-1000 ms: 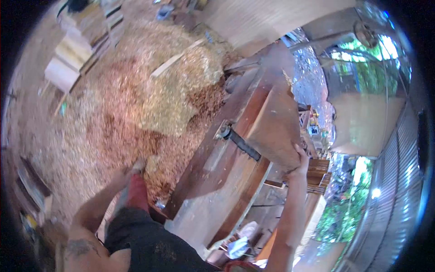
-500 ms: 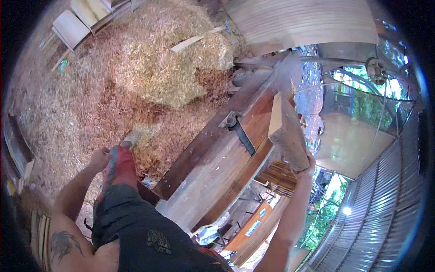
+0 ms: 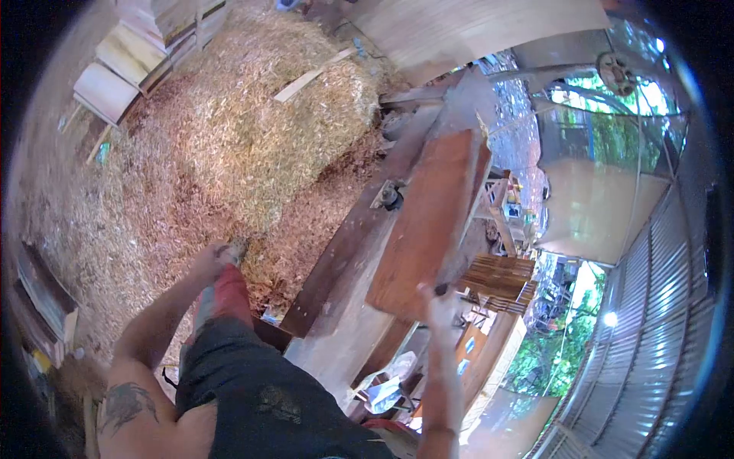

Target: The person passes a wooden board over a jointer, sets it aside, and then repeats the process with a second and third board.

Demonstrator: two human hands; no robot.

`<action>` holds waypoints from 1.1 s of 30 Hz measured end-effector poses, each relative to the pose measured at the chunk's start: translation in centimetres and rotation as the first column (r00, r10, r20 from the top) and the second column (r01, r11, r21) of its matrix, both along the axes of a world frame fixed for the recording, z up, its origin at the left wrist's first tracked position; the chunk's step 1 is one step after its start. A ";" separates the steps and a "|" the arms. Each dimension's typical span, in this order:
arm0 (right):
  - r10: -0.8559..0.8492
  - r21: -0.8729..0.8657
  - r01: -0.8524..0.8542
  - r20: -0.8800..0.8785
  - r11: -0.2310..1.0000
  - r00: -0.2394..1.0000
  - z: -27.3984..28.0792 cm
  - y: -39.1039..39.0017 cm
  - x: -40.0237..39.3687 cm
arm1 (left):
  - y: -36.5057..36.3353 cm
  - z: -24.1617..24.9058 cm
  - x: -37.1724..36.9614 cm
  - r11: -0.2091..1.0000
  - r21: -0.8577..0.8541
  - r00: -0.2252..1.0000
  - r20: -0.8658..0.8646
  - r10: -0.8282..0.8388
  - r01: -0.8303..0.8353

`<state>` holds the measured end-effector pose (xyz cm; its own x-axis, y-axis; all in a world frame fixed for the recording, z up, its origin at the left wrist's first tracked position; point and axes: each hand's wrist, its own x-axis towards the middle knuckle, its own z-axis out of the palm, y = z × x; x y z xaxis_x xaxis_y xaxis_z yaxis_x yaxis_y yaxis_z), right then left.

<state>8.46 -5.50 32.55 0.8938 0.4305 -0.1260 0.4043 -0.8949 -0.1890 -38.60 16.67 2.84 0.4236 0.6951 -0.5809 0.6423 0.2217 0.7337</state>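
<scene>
A thick reddish-brown wooden board lies at a slant over the long bed of a woodworking machine, broad face up. My right hand is at the board's near right corner, thumb against its edge; motion blurs the fingers, but they appear closed on it. My left hand hangs low in front of my lower leg, close to the red cloth at my knee. Its fingers are blurred, and I see no object in it. A dark round clamp or knob stands on the machine beside the board's left edge.
Wood shavings are heaped left of the machine, with a loose pale strip on top. Boards are piled at upper left. Stacked brown slats stand right of the board. Corrugated metal sheeting runs along the right.
The board has turned from its edge to its broad face and come down over the machine. My right hand moved left with its end. My left hand shifted right and slightly up.
</scene>
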 end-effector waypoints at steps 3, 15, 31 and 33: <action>0.052 0.042 -0.055 0.083 0.998 0.995 -2.4 -8.4 -8.7 | 0.2 6.4 5.2 0.997 0.064 0.988 0.144 -0.050 0.041; -0.341 0.143 0.355 -0.115 0.924 0.933 -10.0 -46.1 -45.9 | -6.0 16.9 18.5 0.884 0.329 0.866 0.266 -0.424 0.332; -0.278 -0.024 0.766 -0.924 -0.642 -0.262 -10.9 -58.2 -67.2 | -31.0 24.2 31.2 0.015 0.380 0.218 -0.500 -0.838 0.925; -0.111 -0.008 0.808 -0.990 -0.589 -0.091 -19.9 -63.2 -71.8 | -32.4 25.1 32.4 -0.044 0.327 0.176 -0.613 -0.770 0.944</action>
